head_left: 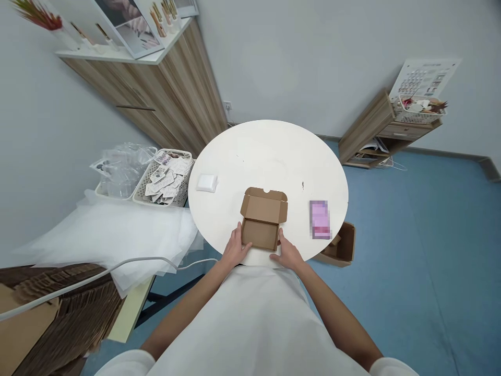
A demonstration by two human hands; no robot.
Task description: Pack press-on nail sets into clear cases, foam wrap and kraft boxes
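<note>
A small brown cardboard box [260, 235] lies on the white round table [270, 151] near its front edge. Its lid is folded back, away from me, and nothing shows inside the tray. My left hand [235, 247] grips the box's left side, its fingers along the wall and the thumb at the front corner. On the opposite side my right hand [288, 253] holds the right wall, thumb near the front right corner. Right of the box lies a pink and purple packet [320, 219], its surface blurred out. A white folded packet [206, 183] rests at the table's left.
White baskets, one with paper cards [166, 177], stand left of the table beside white sheets [117, 230]. Flattened cardboard [78, 308] is stacked at lower left, with a grey cable [129, 260] above it. An open carton [344, 245] stands on the floor at right.
</note>
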